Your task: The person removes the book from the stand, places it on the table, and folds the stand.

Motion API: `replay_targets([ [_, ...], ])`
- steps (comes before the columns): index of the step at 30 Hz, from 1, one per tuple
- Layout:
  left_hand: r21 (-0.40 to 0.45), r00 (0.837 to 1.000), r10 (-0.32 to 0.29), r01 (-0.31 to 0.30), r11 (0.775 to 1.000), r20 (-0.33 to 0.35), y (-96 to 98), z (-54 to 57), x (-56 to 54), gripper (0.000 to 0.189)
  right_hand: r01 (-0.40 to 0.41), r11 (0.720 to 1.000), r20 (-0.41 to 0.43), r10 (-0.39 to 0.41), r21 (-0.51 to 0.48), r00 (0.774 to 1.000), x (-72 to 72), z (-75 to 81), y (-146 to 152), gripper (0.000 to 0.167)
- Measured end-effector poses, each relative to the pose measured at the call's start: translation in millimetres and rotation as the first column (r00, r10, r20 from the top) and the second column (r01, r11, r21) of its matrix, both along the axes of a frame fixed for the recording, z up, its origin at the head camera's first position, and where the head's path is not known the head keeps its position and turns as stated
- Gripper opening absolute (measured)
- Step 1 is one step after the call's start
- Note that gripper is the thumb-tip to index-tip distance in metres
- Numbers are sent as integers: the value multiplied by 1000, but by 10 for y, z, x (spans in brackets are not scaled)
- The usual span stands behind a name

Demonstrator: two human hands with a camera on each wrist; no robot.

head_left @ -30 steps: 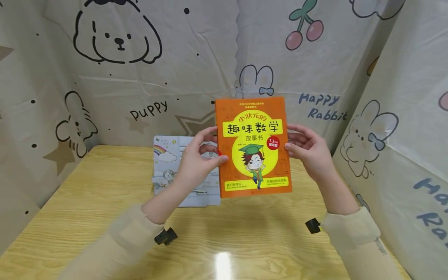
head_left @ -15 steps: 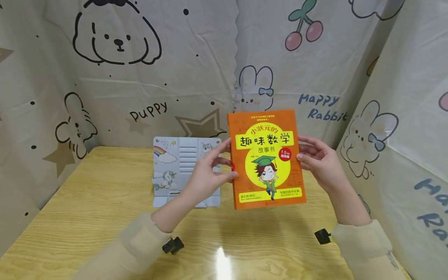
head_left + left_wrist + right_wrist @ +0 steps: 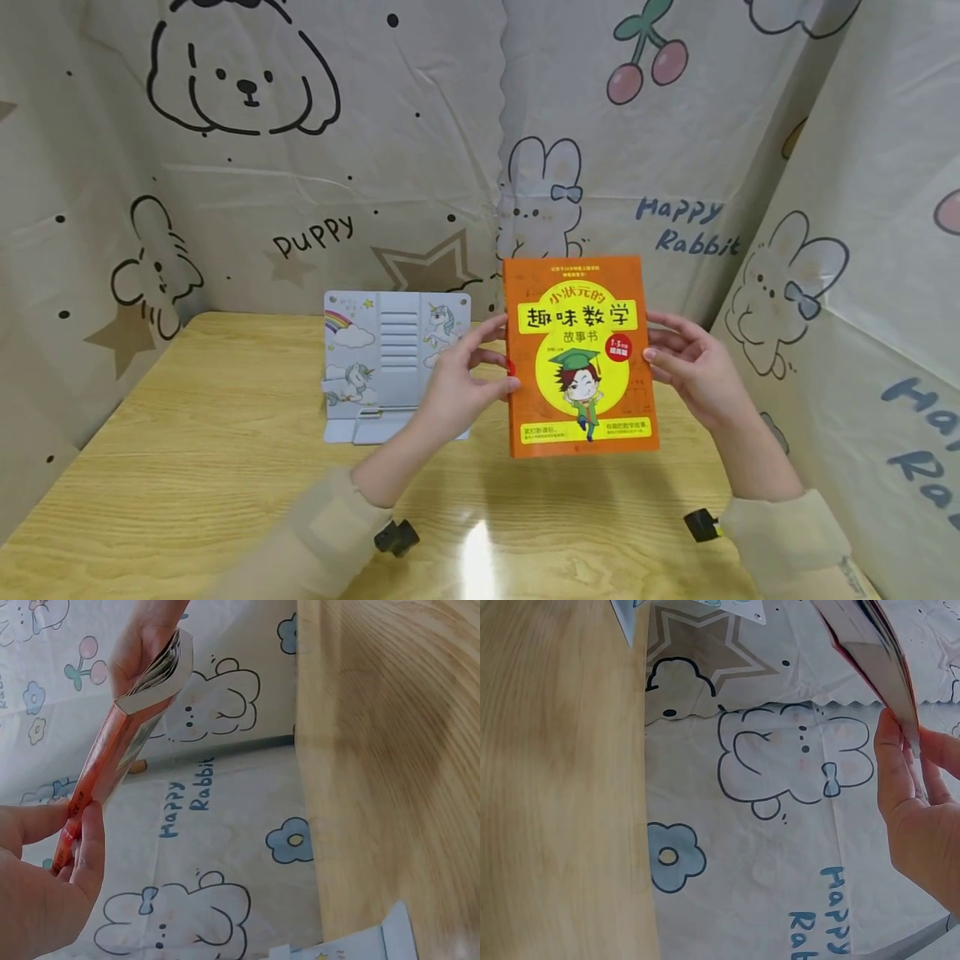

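An orange book with a yellow circle and a cartoon child in a green graduation cap is held upright, its front cover toward me. My left hand pinches the spine edge, thumb on the front cover. On the opposite side my right hand grips the page edge between thumb and fingers. The left wrist view shows the orange spine of the book between thumb and fingers, above the table's level. In the right wrist view the pages of the book fan slightly above the right hand.
A white book stand with unicorns, a rainbow and slots stands on the wooden table, left of the book; the left hand overlaps its right side. Cloth with cartoon prints hangs behind and on both sides. Small black cameras sit at both wrists.
Both hands have carried the book to the right and lower, away from in front of the book stand. More of the stand shows now. The grip on the book is the same.
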State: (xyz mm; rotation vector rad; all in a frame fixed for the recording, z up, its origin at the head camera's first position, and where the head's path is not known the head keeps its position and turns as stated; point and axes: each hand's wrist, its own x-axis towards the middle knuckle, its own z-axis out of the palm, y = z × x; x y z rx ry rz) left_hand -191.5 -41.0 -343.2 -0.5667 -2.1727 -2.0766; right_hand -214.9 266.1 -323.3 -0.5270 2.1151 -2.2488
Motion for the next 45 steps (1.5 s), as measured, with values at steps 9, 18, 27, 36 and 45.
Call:
replay_targets([
  [9, -51, 999, 18, -15, 999, 50, 95, -164, -41, 77, 5, 999, 28, -4, -33, 1000, -26, -211, 95, 42],
  [18, -102, 995, 20, -10, 995, 98, 188, -329, -131, 79, 8, 998, 90, -2, -69, 996, -71, -435, 177, 40],
  [27, -144, 988, 51, -31, 989, 143, 282, -521, -223, 79, 77, 994, 180, -89, 74, 980, -153, -656, 204, 48],
  [36, -108, 974, 49, -25, 994, 222, 366, -670, -317, 79, 122, 970, 250, -174, 210, 952, -220, -786, 250, 57],
  [45, -88, 958, 40, -15, 996, 284, 452, -795, -414, 79, 82, 968, 278, -148, 236, 949, -312, -892, 360, 62],
])
